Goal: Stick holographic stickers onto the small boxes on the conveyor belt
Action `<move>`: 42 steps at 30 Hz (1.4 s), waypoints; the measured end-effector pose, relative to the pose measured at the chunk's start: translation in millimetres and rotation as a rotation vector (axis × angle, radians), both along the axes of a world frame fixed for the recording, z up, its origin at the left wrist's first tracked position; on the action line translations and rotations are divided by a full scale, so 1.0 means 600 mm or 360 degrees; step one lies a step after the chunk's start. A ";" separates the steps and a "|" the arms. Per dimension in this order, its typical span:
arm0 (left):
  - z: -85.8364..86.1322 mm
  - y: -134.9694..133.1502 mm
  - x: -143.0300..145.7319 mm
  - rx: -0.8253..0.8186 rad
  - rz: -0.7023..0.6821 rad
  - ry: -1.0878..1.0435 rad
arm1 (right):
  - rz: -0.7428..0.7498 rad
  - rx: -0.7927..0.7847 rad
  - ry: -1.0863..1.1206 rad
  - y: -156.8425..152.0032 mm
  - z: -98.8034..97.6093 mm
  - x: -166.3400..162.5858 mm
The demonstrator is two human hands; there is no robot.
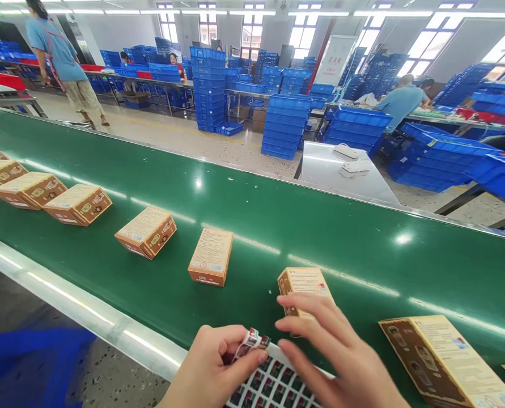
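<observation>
My left hand [218, 362] pinches the curled top corner of a white sheet of small square stickers [273, 379], dark with red marks. My right hand [337, 340] is held over the sheet's right side with fingers apart; whether a fingertip carries a sticker I cannot make out. Just beyond those fingers lies a brown and cream cardboard box [305, 277], partly hidden by them. To the right, a larger-looking brown box [443, 362] rests on the green conveyor belt [252, 204]. Left of my hands is another box [212, 255], lying with its printed cream face up.
Several more boxes [145, 229] line the belt to the left. The belt's metal edge [86, 306] runs along the near side. Beyond stand a metal table [341, 175], stacked blue crates [284, 124], a walking person [60, 56] and a seated person [400, 102].
</observation>
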State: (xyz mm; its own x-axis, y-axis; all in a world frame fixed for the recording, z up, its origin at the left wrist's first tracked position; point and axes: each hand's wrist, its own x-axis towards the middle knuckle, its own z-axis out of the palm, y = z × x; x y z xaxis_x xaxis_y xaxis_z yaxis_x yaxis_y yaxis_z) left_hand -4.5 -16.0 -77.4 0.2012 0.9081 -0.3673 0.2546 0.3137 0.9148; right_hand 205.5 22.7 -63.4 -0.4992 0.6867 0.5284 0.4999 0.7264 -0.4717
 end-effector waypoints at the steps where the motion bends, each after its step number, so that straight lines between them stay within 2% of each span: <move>1: -0.001 0.000 0.002 0.0025 0.0016 -0.0021 | 0.0018 0.0086 -0.0010 -0.007 -0.002 -0.011; 6: -0.005 0.001 0.004 0.0053 0.0076 -0.0093 | -0.0015 0.0317 -0.0094 -0.009 -0.011 -0.045; 8: -0.007 0.004 0.002 -0.0029 0.0079 -0.0217 | 0.0003 0.0332 -0.0177 -0.006 -0.008 -0.046; 11: -0.014 0.007 -0.004 -0.0118 0.0122 -0.0344 | 0.0025 0.0251 -0.0114 -0.006 0.004 -0.038; 14: -0.019 0.005 -0.017 -0.0126 0.0171 -0.0304 | 0.0073 -0.0049 0.0089 0.001 0.016 -0.022; 16: -0.016 0.000 -0.032 -0.0053 0.0129 -0.0169 | -0.0031 -0.0365 0.0315 0.016 0.016 -0.015; 20: -0.005 -0.002 -0.073 0.0529 -0.0051 0.0240 | -0.0250 -0.1197 0.0853 0.068 -0.012 -0.034; 22: -0.003 0.006 -0.087 0.0725 -0.0088 0.0421 | -0.0301 -0.1467 0.1026 0.094 -0.032 -0.054; 23: -0.005 0.011 -0.091 0.0744 -0.0118 0.0490 | -0.0329 -0.1533 0.1083 0.106 -0.040 -0.063; 28: -0.017 0.035 -0.080 0.0594 -0.0357 0.0483 | -0.0374 -0.1580 0.1156 0.137 -0.059 -0.082; 36: -0.011 0.037 -0.055 0.0537 -0.0376 0.0316 | -0.0470 -0.1528 0.1079 0.129 -0.071 -0.061; 42: -0.016 0.038 -0.036 0.0502 -0.0414 0.0319 | -0.0614 -0.1349 0.0949 0.124 -0.080 -0.045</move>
State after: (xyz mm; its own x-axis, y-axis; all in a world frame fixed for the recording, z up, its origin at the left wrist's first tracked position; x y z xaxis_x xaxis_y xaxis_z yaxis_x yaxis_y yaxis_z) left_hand -26.2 6.8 -87.0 0.3904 0.9106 -0.1357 0.4696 -0.0702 0.8801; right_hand 178.3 96.8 -111.4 0.0047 0.9947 -0.1025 0.1502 -0.1020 -0.9834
